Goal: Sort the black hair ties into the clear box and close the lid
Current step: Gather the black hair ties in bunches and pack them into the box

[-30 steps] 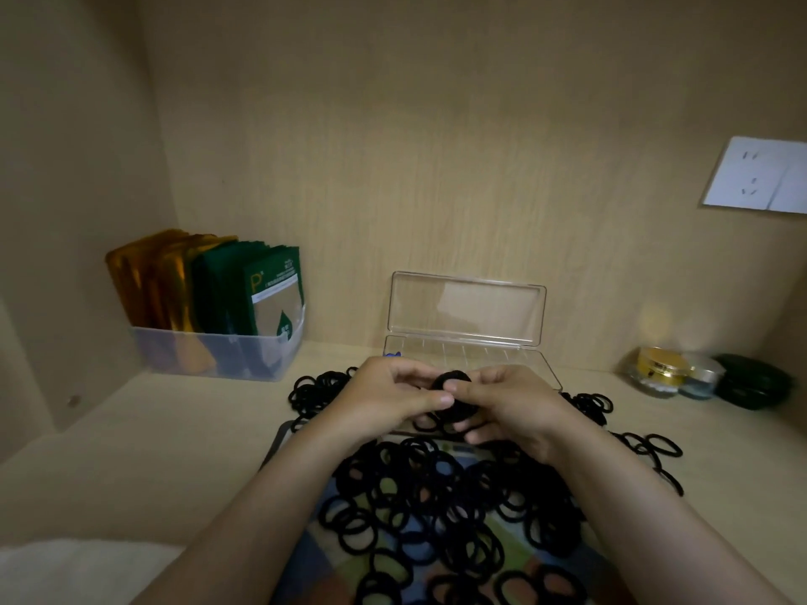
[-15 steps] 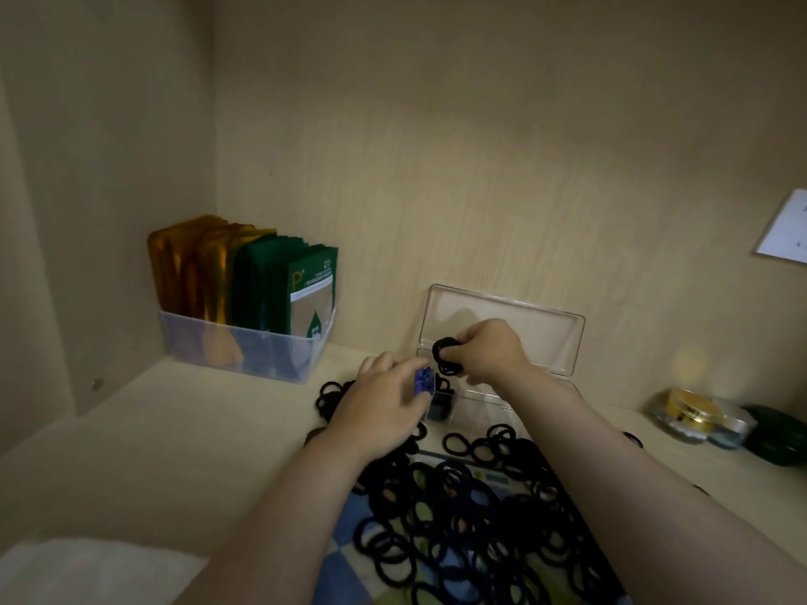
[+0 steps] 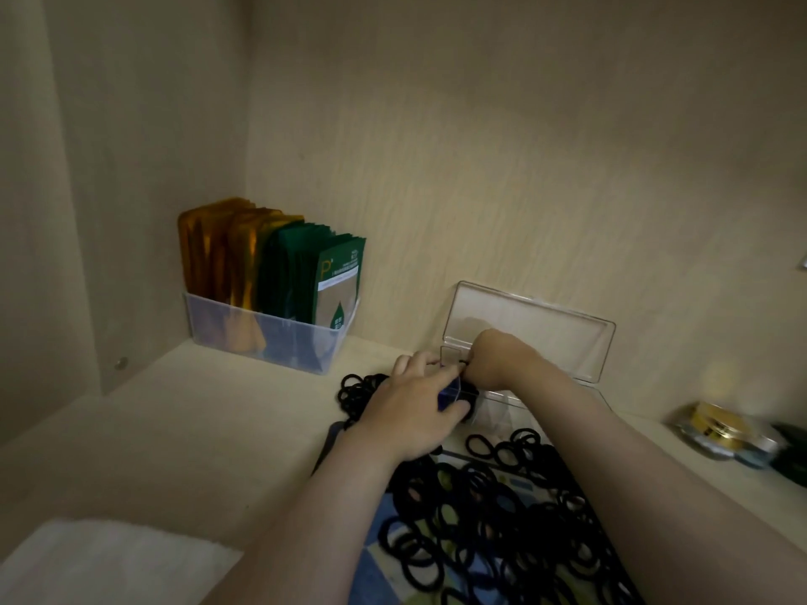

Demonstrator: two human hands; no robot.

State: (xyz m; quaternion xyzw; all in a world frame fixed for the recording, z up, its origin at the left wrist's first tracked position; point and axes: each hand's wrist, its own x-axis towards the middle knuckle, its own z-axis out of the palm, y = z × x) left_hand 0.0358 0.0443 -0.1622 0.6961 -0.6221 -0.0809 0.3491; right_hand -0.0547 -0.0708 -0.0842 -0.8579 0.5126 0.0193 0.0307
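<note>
Head view: a pale wooden shelf (image 3: 196, 438) is seen, closed in by a back wall and a left side wall. A clear box (image 3: 506, 408) is set near the back wall, and its lid (image 3: 537, 338) is raised upright against that wall. The left end of the box is held by the left hand (image 3: 406, 412), with the fingers laid over the end and the thumb curled on the near wall. The right hand (image 3: 498, 360) is placed over the box's leftmost compartment, with the knuckles up and the fingers curled downward behind the back of the hand. A small dark bundle is visible in that compartment directly under the hand. Whether anything is pinched by those fingers cannot be told.

The black hair ties (image 3: 480, 508) are heaped loosely on a patterned cloth (image 3: 375, 569) in front of the box, between the two forearms. A smaller clump (image 3: 356, 393) lies on the shelf just left of the left hand. The other compartments of the box look see-through, and their contents cannot be made out.

A clear plastic bin (image 3: 262, 338) is set in the back left corner. Orange sachets (image 3: 209, 251) are stood upright in its left part and green sachets (image 3: 305, 272) in its right. A gold-lidded jar (image 3: 716, 425) and a dark green container (image 3: 790, 451) are seen at the right edge, well apart from the box. A white cloth (image 3: 109, 561) is seen at the lower left.
</note>
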